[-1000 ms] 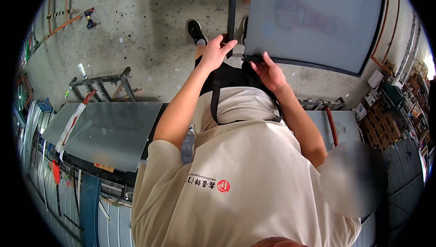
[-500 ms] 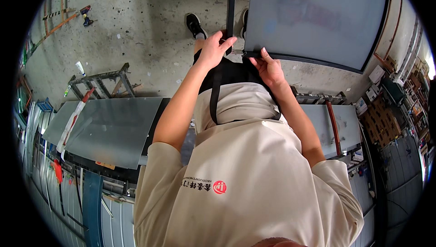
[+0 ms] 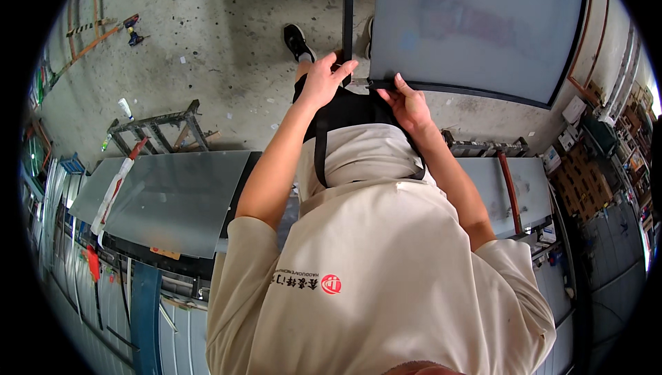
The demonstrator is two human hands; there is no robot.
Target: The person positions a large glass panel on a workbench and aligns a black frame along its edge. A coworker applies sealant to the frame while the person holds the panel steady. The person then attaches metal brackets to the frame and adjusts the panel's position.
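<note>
My left hand (image 3: 321, 81) is closed around the near end of a long dark metal bar (image 3: 348, 13), which runs away from me along the left side of a framed glass panel (image 3: 476, 23). A narrow gap lies between bar and panel. The panel is greyish and frosted-looking, with dark frame edging along its near and right sides. My right hand (image 3: 409, 107) pinches the near left corner of this dark edging (image 3: 476, 92), thumb on top. Its fingers beneath the edge are partly hidden. The two hands are apart, just in front of my waist.
Behind me at left, a grey sheet (image 3: 172, 199) lies on a bench with a wrapped strip (image 3: 114, 192) across it. A dark metal trestle (image 3: 162, 130) stands beside it. A power drill (image 3: 134, 31) lies on the concrete floor. Another sheet (image 3: 477, 182) is at right.
The bar and panel appear slightly farther left in the view. Both hands keep their grips, and little else has changed.
</note>
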